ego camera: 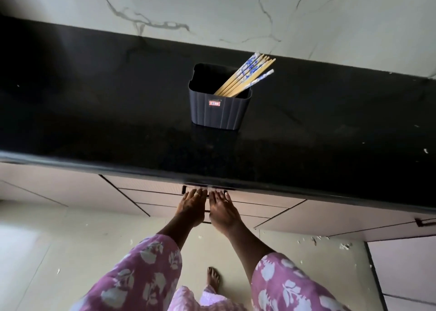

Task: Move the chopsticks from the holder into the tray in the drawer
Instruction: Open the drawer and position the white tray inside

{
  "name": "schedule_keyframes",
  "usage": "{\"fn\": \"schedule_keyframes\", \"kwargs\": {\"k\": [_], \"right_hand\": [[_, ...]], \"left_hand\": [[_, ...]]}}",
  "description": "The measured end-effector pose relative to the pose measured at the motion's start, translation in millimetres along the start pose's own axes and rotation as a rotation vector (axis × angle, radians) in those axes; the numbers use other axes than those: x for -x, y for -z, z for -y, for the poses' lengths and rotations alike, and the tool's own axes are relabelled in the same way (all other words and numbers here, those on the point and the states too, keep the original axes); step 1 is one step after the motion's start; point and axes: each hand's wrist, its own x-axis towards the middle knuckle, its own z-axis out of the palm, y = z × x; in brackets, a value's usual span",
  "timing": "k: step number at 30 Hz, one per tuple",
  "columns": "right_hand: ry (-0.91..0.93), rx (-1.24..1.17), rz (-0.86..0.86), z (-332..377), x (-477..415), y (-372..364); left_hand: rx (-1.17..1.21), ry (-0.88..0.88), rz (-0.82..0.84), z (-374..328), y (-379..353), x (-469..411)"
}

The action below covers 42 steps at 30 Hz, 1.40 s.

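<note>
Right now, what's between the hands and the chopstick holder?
Head view: only bare black countertop and its front edge separate the holder from the left hand and right hand at the drawer front below. Nothing sits there.

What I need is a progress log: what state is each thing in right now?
holder: upright on the counter, chopsticks inside.
chopsticks: in the holder, leaning right over its rim, untouched.
drawer: looks closed.
left hand: fingers straight, reaching the drawer front, holding nothing.
right hand: likewise, beside the left hand.
</note>
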Motion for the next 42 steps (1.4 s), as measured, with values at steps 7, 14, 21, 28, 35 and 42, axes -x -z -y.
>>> {"fn": "schedule_keyframes", "kwargs": {"k": [7,14,21,28,35,42], "right_hand": [[-0.041,-0.095,-0.082,7.1,-11.0,-9.1],[-0.104,-0.183,-0.165,21.3,16.0,-24.3],[-0.151,-0.180,-0.079,35.7,32.9,-20.9],[-0.140,-0.181,-0.049,59.1,97.9,-43.9],[0.170,-0.089,-0.428,95.4,181.4,-22.8],[0.290,0.013,-0.476,106.8,222.5,-29.9]], "left_hand": [[0.075,-0.016,-0.116,-0.4,-13.7,-6.1],[0.161,-0.089,-0.201,10.7,-42.9,15.0],[0.085,-0.181,-0.021,19.4,-43.3,32.1],[0.192,-0.360,-0.367,20.9,-56.4,113.8],[-0.073,-0.254,-0.357,33.3,-29.8,167.1],[-0.115,-0.115,-0.127,21.1,-35.1,204.2]]}}
